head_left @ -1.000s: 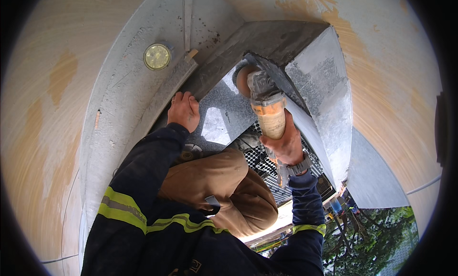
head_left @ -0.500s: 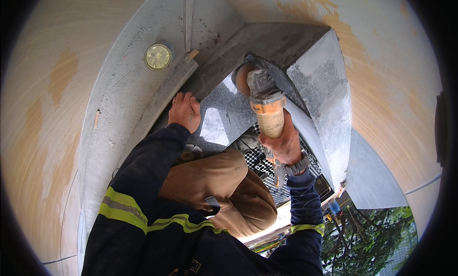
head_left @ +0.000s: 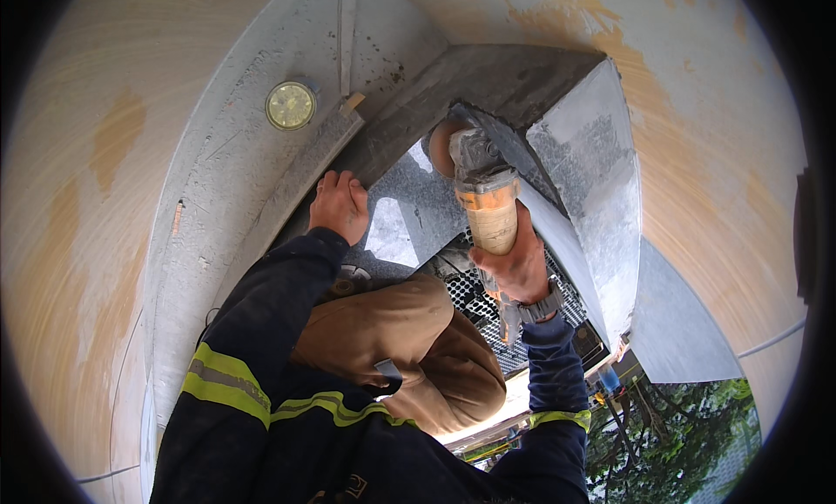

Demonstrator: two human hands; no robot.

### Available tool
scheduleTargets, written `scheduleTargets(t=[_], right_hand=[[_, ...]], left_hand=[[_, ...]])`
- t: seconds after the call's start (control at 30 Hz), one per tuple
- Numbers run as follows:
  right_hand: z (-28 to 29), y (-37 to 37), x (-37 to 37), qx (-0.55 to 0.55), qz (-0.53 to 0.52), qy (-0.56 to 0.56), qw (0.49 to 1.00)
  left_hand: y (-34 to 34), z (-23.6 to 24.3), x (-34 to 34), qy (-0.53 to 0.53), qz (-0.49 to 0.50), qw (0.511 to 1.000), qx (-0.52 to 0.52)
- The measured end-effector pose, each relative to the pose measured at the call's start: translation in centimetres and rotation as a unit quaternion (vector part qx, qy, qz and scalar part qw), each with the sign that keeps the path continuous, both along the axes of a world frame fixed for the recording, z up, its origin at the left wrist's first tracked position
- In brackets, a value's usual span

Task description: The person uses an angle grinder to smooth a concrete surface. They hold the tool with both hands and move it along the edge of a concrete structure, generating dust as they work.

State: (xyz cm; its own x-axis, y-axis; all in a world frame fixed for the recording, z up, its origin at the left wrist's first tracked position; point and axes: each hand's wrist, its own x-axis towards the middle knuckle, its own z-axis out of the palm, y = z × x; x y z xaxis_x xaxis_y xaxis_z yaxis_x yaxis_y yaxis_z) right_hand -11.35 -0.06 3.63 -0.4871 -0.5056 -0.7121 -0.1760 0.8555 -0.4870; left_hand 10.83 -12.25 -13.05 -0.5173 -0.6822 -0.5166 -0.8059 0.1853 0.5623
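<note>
My right hand (head_left: pixel 515 262) is wrapped around the body of a dusty orange angle grinder (head_left: pixel 489 208). The grinder's head points away from me, and its brownish disc (head_left: pixel 442 147) is at the dark corner of the grey panels; whether it touches them I cannot tell. On the left, my left hand (head_left: pixel 340 208) has its fingers curled at the edge of a long grey ledge (head_left: pixel 300 175), fingertips partly hidden. Between my hands lies a speckled grey sheet (head_left: pixel 409 199) with bright light patches.
A round yellowish tin (head_left: pixel 290 105) sits on the left grey surface. Sloping grey panels (head_left: pixel 596 147) rise on the right, and pale curved walls (head_left: pixel 731 155) surround the space. A perforated grate (head_left: pixel 466 282) lies below the grinder. My bent knee (head_left: pixel 383 317) is close by. Foliage (head_left: pixel 670 434) shows lower right.
The grinder and my right hand have shifted very slightly left. My left hand keeps its place at the ledge.
</note>
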Motion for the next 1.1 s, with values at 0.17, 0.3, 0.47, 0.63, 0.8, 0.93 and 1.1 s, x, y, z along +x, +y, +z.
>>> scheduleTargets(t=[0.17, 0.3, 0.47, 0.63, 0.8, 0.93, 1.1], right_hand=[[-0.5, 0.2, 0.0, -0.009, -0.005, -0.011, 1.000], [-0.4, 0.2, 0.0, -0.021, 0.015, 0.002, 1.000], [-0.1, -0.4, 0.0, -0.001, -0.008, -0.010, 1.000], [-0.4, 0.2, 0.3, -0.026, -0.002, 0.000, 1.000], [-0.4, -0.4, 0.2, -0.017, -0.015, -0.014, 1.000], [-0.4, -0.3, 0.2, -0.023, 0.000, -0.005, 1.000], [-0.6, -0.6, 0.2, -0.013, -0.015, -0.016, 1.000]], left_hand=[[0.1, 0.0, 0.1, 0.006, 0.007, 1.000, -0.007], [0.1, 0.0, 0.0, 0.009, 0.008, 1.000, -0.007], [0.1, 0.0, 0.1, 0.007, 0.009, 1.000, -0.004], [0.3, -0.1, 0.0, 0.007, 0.009, 1.000, -0.016], [0.3, -0.2, 0.1, 0.009, 0.007, 1.000, -0.018], [0.3, -0.1, 0.0, 0.007, 0.009, 1.000, -0.015], [0.3, -0.1, 0.0, 0.012, 0.011, 1.000, -0.019]])
